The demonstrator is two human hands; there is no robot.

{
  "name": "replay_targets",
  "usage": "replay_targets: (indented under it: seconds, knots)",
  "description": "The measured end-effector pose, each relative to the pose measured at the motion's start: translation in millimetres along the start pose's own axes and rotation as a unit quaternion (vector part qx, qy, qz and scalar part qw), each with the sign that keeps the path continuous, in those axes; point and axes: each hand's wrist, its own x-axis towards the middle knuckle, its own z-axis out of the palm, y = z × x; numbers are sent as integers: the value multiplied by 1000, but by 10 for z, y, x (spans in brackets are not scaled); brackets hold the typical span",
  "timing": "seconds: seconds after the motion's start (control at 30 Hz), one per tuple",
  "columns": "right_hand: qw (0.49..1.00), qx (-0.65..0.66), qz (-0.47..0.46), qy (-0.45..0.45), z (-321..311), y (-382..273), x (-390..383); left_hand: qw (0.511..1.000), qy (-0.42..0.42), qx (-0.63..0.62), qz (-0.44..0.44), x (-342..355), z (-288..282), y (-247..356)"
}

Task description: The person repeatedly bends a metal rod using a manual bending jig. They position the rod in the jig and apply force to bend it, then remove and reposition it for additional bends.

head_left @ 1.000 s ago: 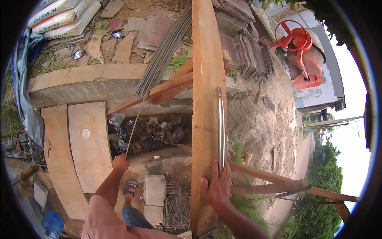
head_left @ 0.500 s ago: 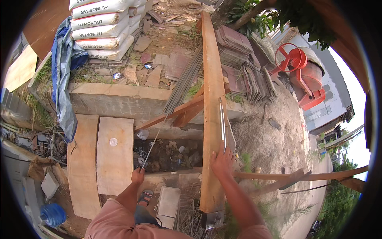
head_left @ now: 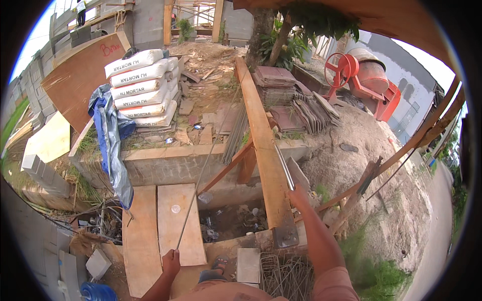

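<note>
My left hand (head_left: 171, 261) is closed round the near end of a long thin steel rod (head_left: 190, 210). The rod slants up and away, past two plywood boards, toward the far ground. My right hand (head_left: 298, 194) is closed on the lower end of a silvery metal bar (head_left: 285, 168), along the right edge of a long wooden plank (head_left: 263, 165). A dark metal piece (head_left: 285, 237) caps the plank's near end. Left of the plank lies a bundle of similar thin rods (head_left: 236, 131). My right fingers are partly hidden.
Two plywood boards (head_left: 175, 226) bridge a littered trench (head_left: 226, 220). Bent steel stirrups (head_left: 286, 276) lie at my feet. Beyond stand stacked white sacks (head_left: 138, 95), roof tiles (head_left: 276, 85) and an orange cement mixer (head_left: 369, 80). A sand heap (head_left: 356, 185) rises on the right.
My left hand has moved down and left with the rod, which now reaches farther across the view. The metal bar has shifted to the plank's right edge with my right hand. The view has tilted up.
</note>
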Motion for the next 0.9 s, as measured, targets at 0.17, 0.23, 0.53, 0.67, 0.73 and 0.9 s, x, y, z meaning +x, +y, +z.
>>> replay_targets:
  seconds: [0.17,0.23,0.53,0.67,0.73,0.9]
  knots:
    - [966,241,88,-31,-545,516,-1695,962,-175,-186,-99,45,82,584]
    - [961,263,82,5,-532,993,-2442,881,-298,-290,-227,38,214,843]
    - [889,338,293,101,-322,1613,-5905,789,-408,-378,-261,-640,1239,1828]
    - [834,368,387,137,-498,1490,-6503,780,-442,-373,-238,-1178,1994,2394]
    - [838,341,400,148,-579,1463,-6614,782,-468,-347,-224,-1345,2252,2466]
    - [835,352,391,163,-609,1383,-6765,771,-559,-221,-211,-1421,2695,2187]
